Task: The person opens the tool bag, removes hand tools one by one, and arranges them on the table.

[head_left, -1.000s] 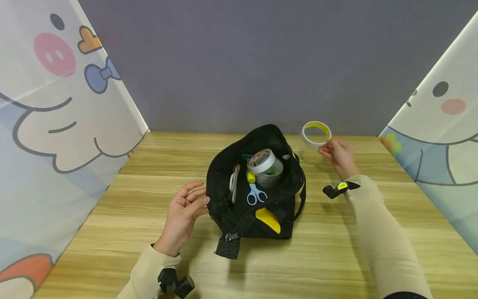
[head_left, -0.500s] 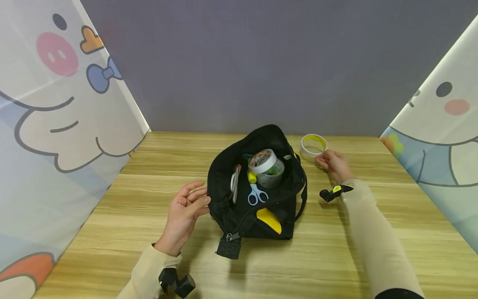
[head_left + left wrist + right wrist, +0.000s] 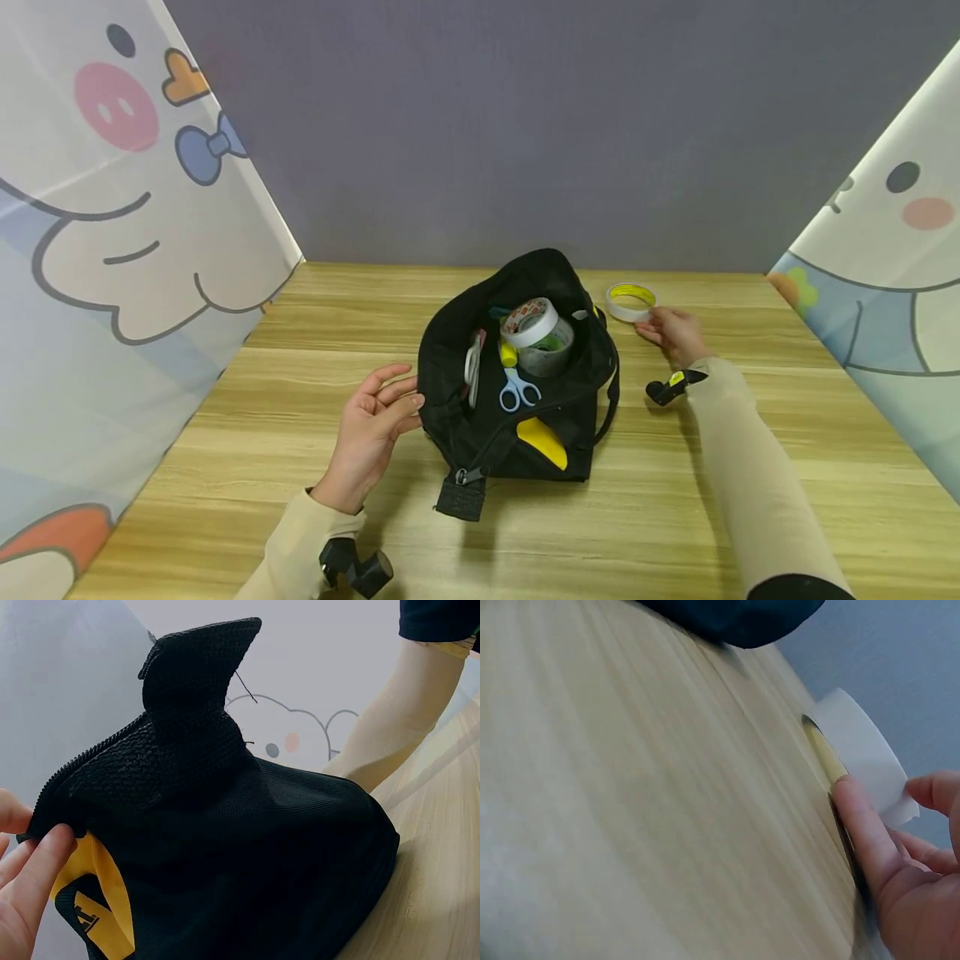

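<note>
In the head view a black bag (image 3: 448, 354) stands on the table with its top unzipped. My left hand (image 3: 366, 437) pinches the bag's left rim between thumb and fingers; the left wrist view shows the fingertips (image 3: 58, 838) on the fabric near the zipper. Right of the bag, my right hand (image 3: 677, 336) holds a white tape roll (image 3: 624, 315) with a yellow core by its near right edge. The roll lies level, down at the tabletop. Seen from the right wrist, the thumb and fingers grip the tape wall (image 3: 862, 754) from inside and outside.
Inside the bag are scissors with light blue handles (image 3: 510, 398), a white tape roll with red print (image 3: 535, 335), a greyish roll (image 3: 546, 362), a yellow object (image 3: 508, 356) and a flat white item (image 3: 471, 371). A grey wall (image 3: 525, 125) borders the wooden table (image 3: 337, 325).
The right hand has lowered the tape roll from above the table's back right down to the tabletop, beside the bag. The left hand has kept its hold on the bag's rim.
</note>
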Demonstrator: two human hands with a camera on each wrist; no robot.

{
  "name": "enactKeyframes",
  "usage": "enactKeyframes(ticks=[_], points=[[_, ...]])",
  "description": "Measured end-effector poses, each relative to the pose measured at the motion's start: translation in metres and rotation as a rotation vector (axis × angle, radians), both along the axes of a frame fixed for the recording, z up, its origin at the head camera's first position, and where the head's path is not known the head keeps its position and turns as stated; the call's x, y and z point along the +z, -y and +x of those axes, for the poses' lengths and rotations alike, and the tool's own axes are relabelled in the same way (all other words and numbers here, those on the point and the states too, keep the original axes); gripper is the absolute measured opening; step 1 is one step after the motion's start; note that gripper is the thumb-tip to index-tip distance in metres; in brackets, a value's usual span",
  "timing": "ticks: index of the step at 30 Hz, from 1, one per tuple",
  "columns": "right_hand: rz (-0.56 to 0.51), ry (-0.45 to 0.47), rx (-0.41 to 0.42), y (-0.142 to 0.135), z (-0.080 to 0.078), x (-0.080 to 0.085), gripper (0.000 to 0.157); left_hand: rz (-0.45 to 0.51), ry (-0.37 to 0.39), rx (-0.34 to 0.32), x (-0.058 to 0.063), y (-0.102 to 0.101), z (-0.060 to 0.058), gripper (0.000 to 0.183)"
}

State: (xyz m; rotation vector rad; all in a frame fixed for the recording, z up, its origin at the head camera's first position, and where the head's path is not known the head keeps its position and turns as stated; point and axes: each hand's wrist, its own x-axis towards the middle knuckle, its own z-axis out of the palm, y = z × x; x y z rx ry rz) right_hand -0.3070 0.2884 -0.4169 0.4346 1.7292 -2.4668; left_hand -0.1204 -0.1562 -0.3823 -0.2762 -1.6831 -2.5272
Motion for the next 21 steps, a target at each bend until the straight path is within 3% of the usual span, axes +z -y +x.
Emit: enactKeyframes(ticks=[5,13,21], points=[[0.017,0.028,0.050,-0.0042,-0.0002,0.0044,0.035,0.001,0.000,0.000,0.0007,-0.0003,0.0000,0.039],[0.001,0.062,0.067,-0.0087,0.0028,0.0062,0.057,0.006,-0.003,-0.003,0.0008,-0.0003,0.0004,0.039],[-0.040,0.049,0.086,-0.0096,0.0052,0.0051,0.042,0.003,-0.004,-0.003,0.0000,-0.0005,0.0002,0.039]])
